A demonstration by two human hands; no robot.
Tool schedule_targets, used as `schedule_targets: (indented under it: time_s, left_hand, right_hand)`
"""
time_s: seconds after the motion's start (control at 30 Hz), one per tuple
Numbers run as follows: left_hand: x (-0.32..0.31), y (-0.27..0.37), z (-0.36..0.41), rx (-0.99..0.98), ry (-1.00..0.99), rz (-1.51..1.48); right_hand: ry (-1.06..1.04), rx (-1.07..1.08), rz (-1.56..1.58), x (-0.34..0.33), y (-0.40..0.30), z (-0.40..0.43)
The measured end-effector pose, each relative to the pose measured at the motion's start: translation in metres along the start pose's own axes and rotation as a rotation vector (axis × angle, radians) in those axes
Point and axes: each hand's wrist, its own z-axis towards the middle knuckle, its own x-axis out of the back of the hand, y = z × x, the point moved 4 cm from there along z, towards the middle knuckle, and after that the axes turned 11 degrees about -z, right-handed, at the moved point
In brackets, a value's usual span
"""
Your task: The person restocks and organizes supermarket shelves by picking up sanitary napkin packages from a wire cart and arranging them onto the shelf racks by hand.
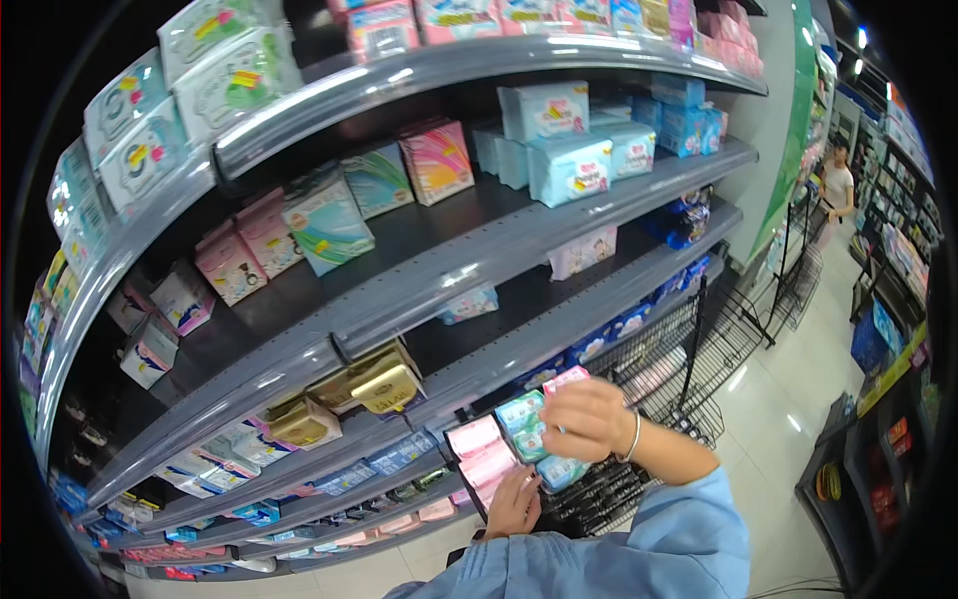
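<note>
My left hand (pixel 512 503) rests at the near edge of a black wire basket or rack, its fingers touching pink packs (pixel 486 458) lying in a row. To its right, my right hand (pixel 587 421), with a bangle at the wrist, is above green and blue packs (pixel 522 419); its fingers are curled and blurred. A pink pack (pixel 566 378) shows just beyond its knuckles, and whether it is held cannot be told. A light blue pack (pixel 561 473) lies below the right hand.
Long grey shelves (pixel 479 217) hold boxed and wrapped packs, with light blue packs (pixel 572 168) and gold packs (pixel 385 385). Black wire racks (pixel 696 352) stand to the right. Farther off in the aisle stands a person (pixel 837 183). A dark display stand (pixel 846 494) is at the lower right.
</note>
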Motion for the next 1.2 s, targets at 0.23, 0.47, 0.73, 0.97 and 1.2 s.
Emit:
schedule_targets:
  time_s: [0.23,0.47,0.73,0.97,1.2]
  left_hand:
    - [-0.022,-0.004,0.042,0.086,-0.352,0.205]
    - [-0.034,-0.021,0.036,0.098,-0.406,0.232]
    - [-0.036,-0.02,0.026,0.047,-0.4,0.264]
    - [-0.032,-0.024,0.028,0.061,-0.425,0.24]
    - [-0.03,-0.029,0.022,0.032,-0.368,0.276]
  right_hand:
    - [-0.499,-1.225,-0.159,-0.029,0.005,-0.244]
    - [-0.522,-1.311,-0.133,-0.045,-0.006,-0.271]
    - [-0.554,-1.35,-0.214,-0.066,-0.007,-0.266]
    - [-0.332,-1.251,-0.349,-0.023,0.006,-0.196]
    - [0.19,-0.819,-0.081,0.012,0.063,0.008]
